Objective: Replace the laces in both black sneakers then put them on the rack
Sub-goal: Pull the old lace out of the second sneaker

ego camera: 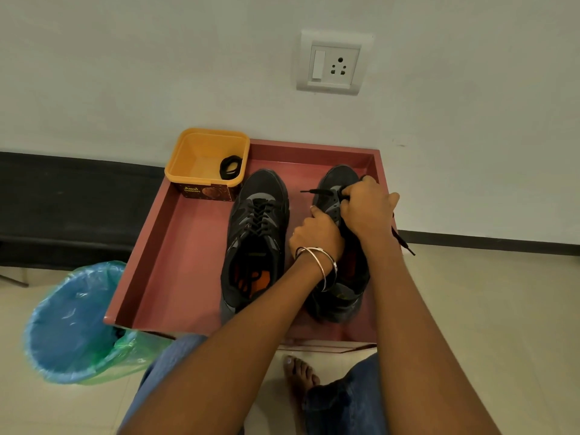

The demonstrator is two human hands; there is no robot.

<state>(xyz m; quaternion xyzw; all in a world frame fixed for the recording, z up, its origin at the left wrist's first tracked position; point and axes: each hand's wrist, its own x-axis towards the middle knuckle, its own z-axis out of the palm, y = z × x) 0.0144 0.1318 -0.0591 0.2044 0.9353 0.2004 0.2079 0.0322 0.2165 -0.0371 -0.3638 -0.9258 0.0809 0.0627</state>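
Sneakers sit side by side in the red tray (150,246): the left sneaker (255,233) is black with grey panels, orange insole, fully laced. The right sneaker (337,246) is only partly laced. My right hand (367,208) pinches its black lace (317,192) near the toe eyelets; my left hand (317,233) grips its side, fingers curled.

The red tray (175,246) carries two black sneakers (255,240) under the hands (317,233), a yellow tub (205,161) beyond them to the left.
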